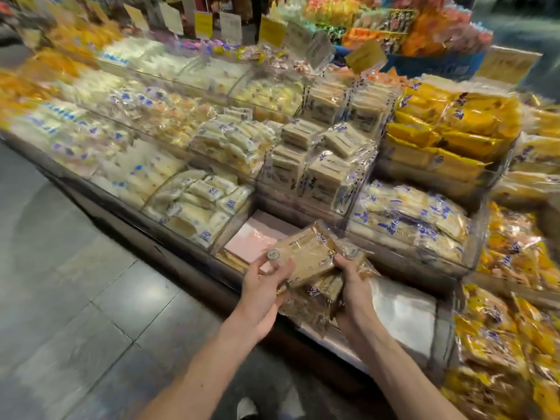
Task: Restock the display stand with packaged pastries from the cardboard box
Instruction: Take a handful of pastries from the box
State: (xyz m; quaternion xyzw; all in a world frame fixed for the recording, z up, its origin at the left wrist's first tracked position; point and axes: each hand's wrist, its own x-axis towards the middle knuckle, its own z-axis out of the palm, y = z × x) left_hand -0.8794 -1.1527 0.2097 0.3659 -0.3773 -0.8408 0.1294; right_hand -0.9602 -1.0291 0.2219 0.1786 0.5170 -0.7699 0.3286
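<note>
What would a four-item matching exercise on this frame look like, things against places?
Things
1. brown wrapped pastries
2. yellow packs
3. pink sheet
4. shoe

Places
A. bottom edge of the view
B. gripped by the left hand and the right hand
C. piled at the upper right
D. lying flat just beyond the hands

Pairs: 1-B, 2-C, 3-D, 4-A
</note>
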